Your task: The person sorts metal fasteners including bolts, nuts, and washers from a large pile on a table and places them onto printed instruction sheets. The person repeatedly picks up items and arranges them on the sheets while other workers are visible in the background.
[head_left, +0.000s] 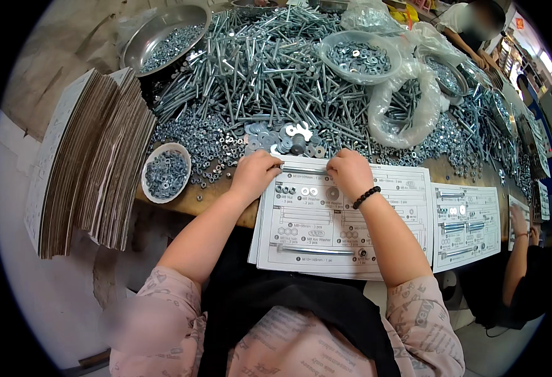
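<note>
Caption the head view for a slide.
Left hand and right hand at either end of a bolt on a printed sheet, heaped bolts beyond.

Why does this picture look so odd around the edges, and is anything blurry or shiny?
Head view: black rounded border and bent edges, as a fisheye lens gives; head view: glints on the bolts and a bright, washed-out window at far right; head view: a soft blurred patch over the left sleeve, while the left hand and right hand look fairly sharp.
</note>
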`<move>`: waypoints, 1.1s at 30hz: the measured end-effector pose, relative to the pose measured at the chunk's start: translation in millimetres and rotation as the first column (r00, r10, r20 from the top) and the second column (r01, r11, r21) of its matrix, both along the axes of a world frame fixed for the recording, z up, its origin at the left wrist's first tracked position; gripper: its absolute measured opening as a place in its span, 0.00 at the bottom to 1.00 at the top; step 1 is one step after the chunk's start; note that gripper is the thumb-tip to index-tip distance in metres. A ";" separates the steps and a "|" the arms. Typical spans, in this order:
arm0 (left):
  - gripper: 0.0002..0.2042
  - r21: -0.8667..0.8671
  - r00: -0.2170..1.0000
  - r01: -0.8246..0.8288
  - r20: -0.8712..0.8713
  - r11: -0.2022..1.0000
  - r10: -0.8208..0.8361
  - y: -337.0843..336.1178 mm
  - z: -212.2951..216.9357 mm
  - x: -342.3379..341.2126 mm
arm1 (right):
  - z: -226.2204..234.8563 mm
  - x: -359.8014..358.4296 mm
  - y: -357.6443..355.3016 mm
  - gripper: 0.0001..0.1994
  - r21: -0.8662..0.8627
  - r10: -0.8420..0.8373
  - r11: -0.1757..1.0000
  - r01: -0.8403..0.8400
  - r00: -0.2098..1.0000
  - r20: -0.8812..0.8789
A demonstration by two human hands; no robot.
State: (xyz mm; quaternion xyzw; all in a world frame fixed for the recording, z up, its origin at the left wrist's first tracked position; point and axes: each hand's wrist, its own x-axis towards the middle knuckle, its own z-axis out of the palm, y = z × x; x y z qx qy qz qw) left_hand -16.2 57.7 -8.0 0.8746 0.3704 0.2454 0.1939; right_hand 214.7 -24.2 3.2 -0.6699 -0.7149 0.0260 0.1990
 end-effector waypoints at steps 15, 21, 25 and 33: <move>0.16 0.733 0.955 0.266 -0.288 0.626 -0.069 117.2 70.3 55.6 | 49.0 7.6 88.7 0.16 0.011 -0.103 0.994 0.105 0.991 -0.088; 0.13 0.776 0.871 0.416 -0.491 0.474 0.039 149.5 65.5 78.8 | 32.4 -3.9 118.5 0.15 -0.088 -0.185 0.980 0.177 0.979 -0.085; 0.08 0.785 0.865 0.452 -0.502 0.425 0.007 156.5 65.1 85.5 | 31.1 -0.1 122.3 0.11 0.020 -0.218 0.974 0.226 0.956 -0.198; 0.06 0.811 0.963 0.253 -0.262 0.528 -0.059 160.3 91.9 67.9 | 75.4 -3.2 105.6 0.10 0.244 -0.101 0.946 0.214 0.909 -0.405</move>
